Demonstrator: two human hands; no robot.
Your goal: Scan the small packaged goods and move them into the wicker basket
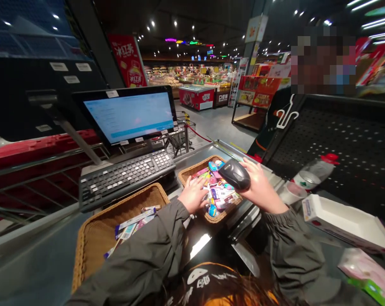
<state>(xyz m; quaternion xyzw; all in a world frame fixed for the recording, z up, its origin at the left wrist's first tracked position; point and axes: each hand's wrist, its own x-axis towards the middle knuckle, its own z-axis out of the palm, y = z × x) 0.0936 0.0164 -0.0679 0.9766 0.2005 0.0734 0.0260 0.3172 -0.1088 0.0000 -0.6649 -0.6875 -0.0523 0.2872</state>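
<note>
My right hand (261,187) is wrapped round a black handheld barcode scanner (235,173), held just above a wicker basket (188,172) full of small colourful packets (219,193). My left hand (193,193) reaches into the same basket, fingers curled down onto the packets at its left side; what they grip, if anything, is hidden. Both arms wear dark grey-green sleeves.
A second wicker basket (93,231) with a few packets sits near left. Keyboard (125,176) and monitor (130,114) stand behind. At right: a plastic bottle with red cap (313,172), a white open box (345,223), pink packaging (366,267). A person in black stands beyond the counter.
</note>
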